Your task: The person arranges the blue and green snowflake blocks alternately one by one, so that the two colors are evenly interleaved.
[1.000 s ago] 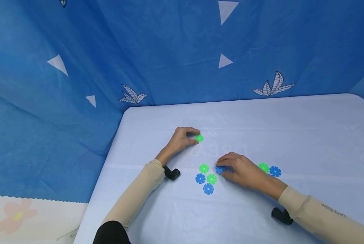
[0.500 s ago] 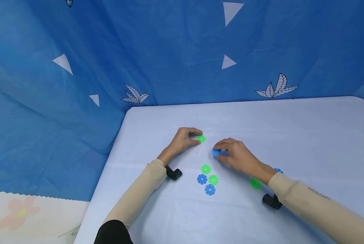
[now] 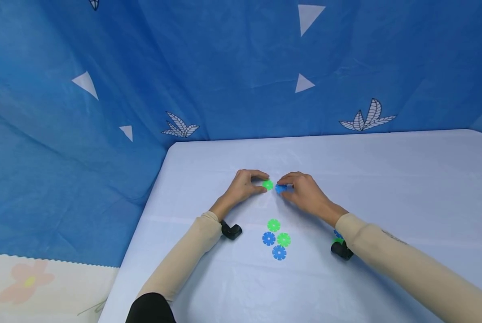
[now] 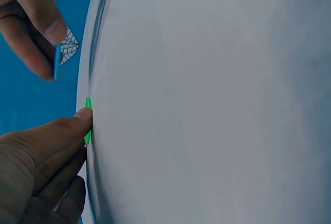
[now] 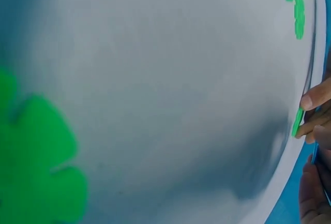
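Note:
My left hand [image 3: 243, 185] pinches a green notched disc [image 3: 268, 185] by its edge between thumb and fingers. Just to its right, my right hand [image 3: 307, 194] pinches a blue notched disc [image 3: 280, 188]. The two discs face each other with a small gap between them. In the left wrist view the green disc [image 4: 88, 121] shows edge-on under the thumb, and the blue disc [image 4: 57, 62] sits higher up, apart from it. Seen from the right wrist, the green disc [image 5: 298, 122] and blue disc [image 5: 314, 152] are close together at the right border.
Below the hands, green discs [image 3: 273, 225] and blue discs [image 3: 269, 238] lie grouped on the white table [image 3: 208, 278]. More discs [image 3: 338, 240] lie partly hidden by the right forearm. Black wrist cameras [image 3: 231, 230] hang under both sleeves. A blue curtain [image 3: 241, 67] borders the table's far edge.
My right hand has carried the blue disc up and slightly left, from beside the grouped discs to beside the green disc. My left hand has stayed nearly still, holding the green disc.

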The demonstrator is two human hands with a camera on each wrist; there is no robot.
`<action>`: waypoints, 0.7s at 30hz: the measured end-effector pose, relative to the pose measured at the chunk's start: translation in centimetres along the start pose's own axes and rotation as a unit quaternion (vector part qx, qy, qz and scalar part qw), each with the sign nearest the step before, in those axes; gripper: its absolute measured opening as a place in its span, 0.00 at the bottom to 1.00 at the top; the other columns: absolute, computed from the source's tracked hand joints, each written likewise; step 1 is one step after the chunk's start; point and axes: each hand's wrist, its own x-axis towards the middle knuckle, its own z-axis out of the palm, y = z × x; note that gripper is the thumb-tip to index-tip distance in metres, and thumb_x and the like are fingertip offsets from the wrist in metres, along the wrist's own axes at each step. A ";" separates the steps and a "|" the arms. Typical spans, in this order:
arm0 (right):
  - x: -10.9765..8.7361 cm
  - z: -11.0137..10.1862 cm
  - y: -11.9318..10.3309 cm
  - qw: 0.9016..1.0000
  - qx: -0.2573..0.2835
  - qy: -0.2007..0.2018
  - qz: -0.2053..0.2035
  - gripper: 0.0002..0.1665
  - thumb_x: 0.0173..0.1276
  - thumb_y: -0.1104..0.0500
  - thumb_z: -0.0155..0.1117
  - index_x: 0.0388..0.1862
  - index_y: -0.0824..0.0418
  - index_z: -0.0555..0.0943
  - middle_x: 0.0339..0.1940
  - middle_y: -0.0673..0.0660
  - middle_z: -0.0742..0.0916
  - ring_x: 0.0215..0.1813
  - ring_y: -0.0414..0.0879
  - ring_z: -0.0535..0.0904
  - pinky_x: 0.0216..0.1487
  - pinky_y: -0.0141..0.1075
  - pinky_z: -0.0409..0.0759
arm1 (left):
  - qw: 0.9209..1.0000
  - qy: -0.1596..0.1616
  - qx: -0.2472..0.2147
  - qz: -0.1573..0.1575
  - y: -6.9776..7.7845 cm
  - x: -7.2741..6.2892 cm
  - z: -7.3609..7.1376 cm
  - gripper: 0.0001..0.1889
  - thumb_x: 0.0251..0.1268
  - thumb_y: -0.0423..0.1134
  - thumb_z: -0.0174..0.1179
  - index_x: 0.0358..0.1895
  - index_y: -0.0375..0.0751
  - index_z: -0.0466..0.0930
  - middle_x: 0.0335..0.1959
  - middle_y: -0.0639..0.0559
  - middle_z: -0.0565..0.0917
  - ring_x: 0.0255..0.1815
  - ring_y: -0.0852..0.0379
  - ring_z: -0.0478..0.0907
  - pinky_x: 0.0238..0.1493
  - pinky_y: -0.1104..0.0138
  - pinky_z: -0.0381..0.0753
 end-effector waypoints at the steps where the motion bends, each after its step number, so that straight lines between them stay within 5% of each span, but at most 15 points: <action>1: 0.2 0.1 0.1 1.000 -0.002 0.002 0.001 0.17 0.60 0.66 0.72 0.48 0.67 0.86 0.49 0.60 0.87 0.56 0.56 0.80 0.60 0.52 0.75 | 1.000 0.000 -0.001 0.001 0.0 0.0 0.0 0.20 0.52 0.33 0.75 0.52 0.40 0.86 0.50 0.51 0.86 0.58 0.55 0.78 0.63 0.64 0.72; 21: 1.7 1.1 0.7 0.999 -0.026 -0.024 0.040 0.15 0.61 0.67 0.71 0.48 0.68 0.86 0.49 0.63 0.87 0.55 0.57 0.81 0.58 0.50 0.77 | 1.000 0.000 -0.002 0.007 -0.2 0.1 -0.1 0.20 0.52 0.33 0.75 0.52 0.41 0.86 0.50 0.51 0.86 0.58 0.55 0.79 0.62 0.65 0.73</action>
